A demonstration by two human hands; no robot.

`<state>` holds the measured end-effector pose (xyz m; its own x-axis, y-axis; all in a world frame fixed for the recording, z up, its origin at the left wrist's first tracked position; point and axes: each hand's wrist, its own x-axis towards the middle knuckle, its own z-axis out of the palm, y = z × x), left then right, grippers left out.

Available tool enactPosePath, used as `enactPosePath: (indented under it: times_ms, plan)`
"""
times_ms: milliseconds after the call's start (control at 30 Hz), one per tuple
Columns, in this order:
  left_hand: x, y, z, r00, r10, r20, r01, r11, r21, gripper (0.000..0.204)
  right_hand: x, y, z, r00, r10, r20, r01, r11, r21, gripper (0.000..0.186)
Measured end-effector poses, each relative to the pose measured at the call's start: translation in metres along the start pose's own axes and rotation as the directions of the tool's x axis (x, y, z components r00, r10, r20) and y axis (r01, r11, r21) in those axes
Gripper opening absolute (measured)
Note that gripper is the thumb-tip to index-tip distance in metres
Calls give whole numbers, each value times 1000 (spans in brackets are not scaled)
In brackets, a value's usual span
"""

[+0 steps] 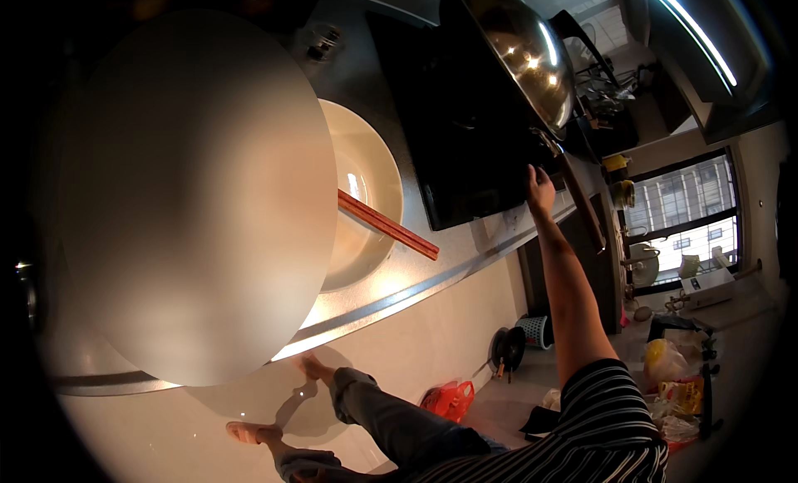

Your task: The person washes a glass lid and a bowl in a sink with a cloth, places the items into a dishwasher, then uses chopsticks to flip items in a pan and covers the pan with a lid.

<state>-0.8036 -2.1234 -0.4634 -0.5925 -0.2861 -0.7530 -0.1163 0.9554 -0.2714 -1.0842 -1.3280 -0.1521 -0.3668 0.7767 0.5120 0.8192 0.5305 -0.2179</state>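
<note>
My right hand [540, 192] reaches to the front edge of a black glass cooktop [465, 159]. Its fingers are stretched out at the panel and look apart; I see nothing held. Just beyond it sits a shiny metal wok [532, 59] with a long brown handle [586, 204] passing close to the hand. On the counter left of the cooktop stands a large cream bowl [386, 163]. A pair of reddish-brown chopsticks [391, 225] lies across its rim. A big blurred oval hides the bowl's left part. My left hand does not show.
A small glass jar [322, 44] stands behind the bowl. The counter's metal front edge [399, 296] runs along my side. On the floor are a red plastic bag [449, 400], black pans [507, 350] and a pale basket [534, 332]. More bags [669, 362] lie farther right, near a window [686, 217].
</note>
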Motion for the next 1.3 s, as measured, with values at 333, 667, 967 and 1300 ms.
enactPosePath:
  times_ms: [333, 667, 967, 1300]
  plan:
    - [0, -22, -57, 900, -30, 434, 207, 908, -366, 78, -251, 185, -85, 795, 416, 440, -237, 883, -406, 37]
    - [-29, -178, -70, 917, 336, 215, -103, 721, -685, 63, -566, -143, -88, -250, -821, 513, 390, 400, 829, 23]
    - [-22, -346, -182, 968, 140, -208, -250, 602, -758, 32, -542, -477, -204, 304, -781, 546, -565, 314, 763, 24]
    - [51, -297, -330, 827, 30, -561, -527, 388, -756, 19, -438, -629, -155, 345, -412, 843, -503, 677, 537, 54]
